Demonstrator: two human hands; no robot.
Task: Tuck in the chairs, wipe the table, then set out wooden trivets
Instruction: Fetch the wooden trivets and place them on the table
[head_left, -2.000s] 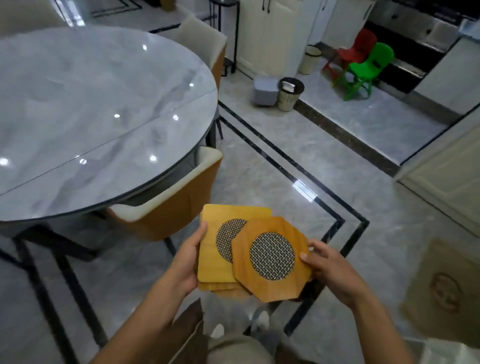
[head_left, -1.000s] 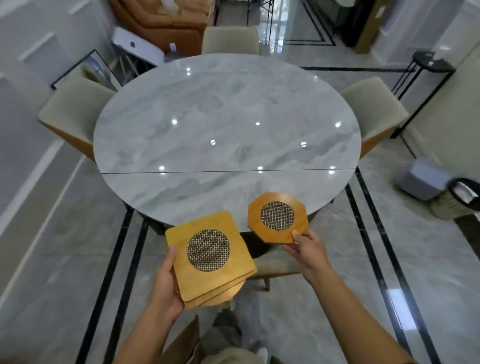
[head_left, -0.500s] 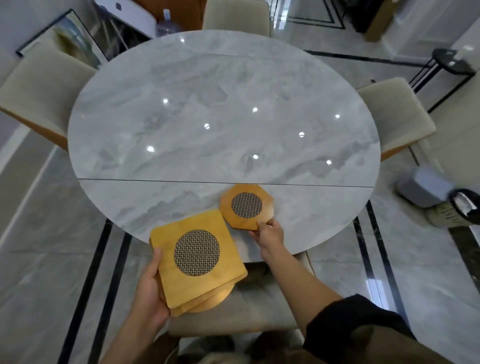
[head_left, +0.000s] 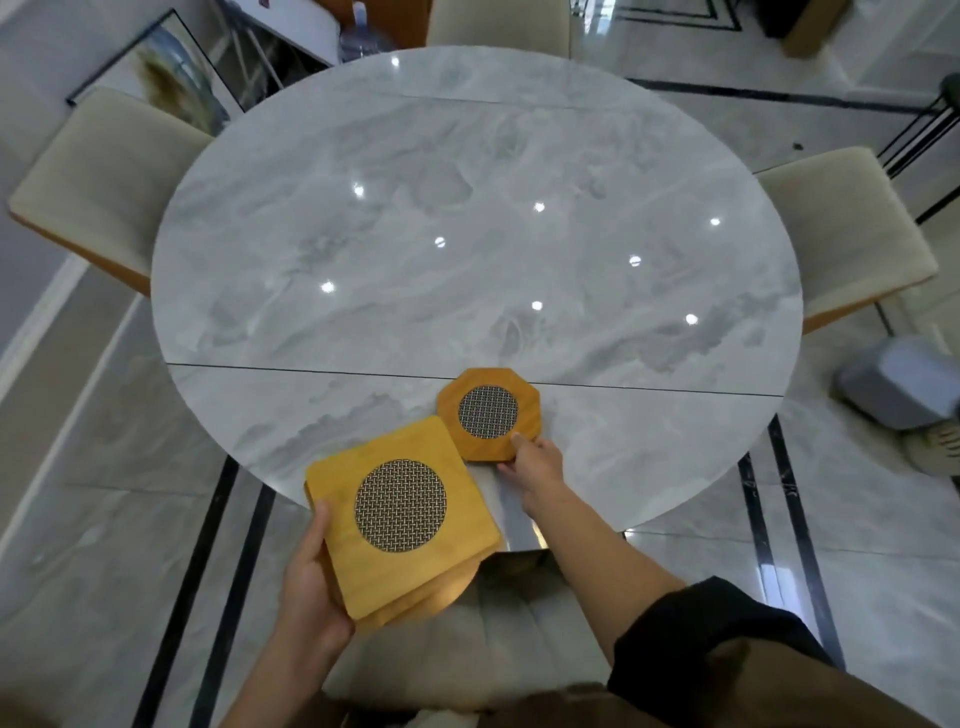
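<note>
An octagonal wooden trivet (head_left: 488, 413) with a round mesh centre lies flat on the near part of the round marble table (head_left: 467, 234). My right hand (head_left: 535, 462) pinches its near edge, thumb on top. My left hand (head_left: 311, 587) grips a stack of wooden trivets (head_left: 402, 514) from the left side; the top one is square with a mesh disc. The stack hovers over the table's near rim. A cream chair (head_left: 493, 623) sits tucked under the table just below me.
Cream chairs stand at the left (head_left: 98, 182), the right (head_left: 847, 228) and the far side (head_left: 498, 23) of the table. A grey box (head_left: 893, 382) sits on the floor at the right. A framed picture (head_left: 161, 78) leans at the back left.
I turned to face the table and stepped close. My right hand carried the octagonal trivet forward off the stack and set it down on the table; the left hand kept hold of the stack.
</note>
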